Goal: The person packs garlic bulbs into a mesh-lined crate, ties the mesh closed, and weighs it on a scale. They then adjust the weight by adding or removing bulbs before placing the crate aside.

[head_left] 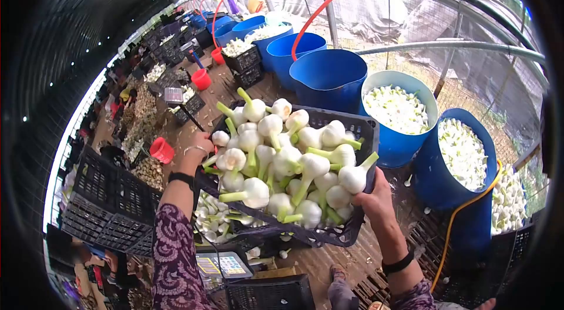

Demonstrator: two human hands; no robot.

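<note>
A black plastic crate (371,134) heaped with garlic bulbs (288,160), white with trimmed green stems, is held tilted in front of me. My left hand (201,143) is closed at its far left edge, partly hidden by the bulbs and the crate. On the right side, my right hand (376,195) grips the crate's edge, thumb over the rim. Under it, more garlic (211,216) shows in another crate. A scale's keypad panel (222,264) lies below, and a small display on a pole (174,95) rises beyond my left hand.
Blue barrels (329,78) line the right side; a nearer barrel (442,175) holds peeled white garlic. A yellow hose (470,203) hangs over it. Stacked black crates (111,204) stand left, near a red bucket (161,150). People and garlic piles fill the far left.
</note>
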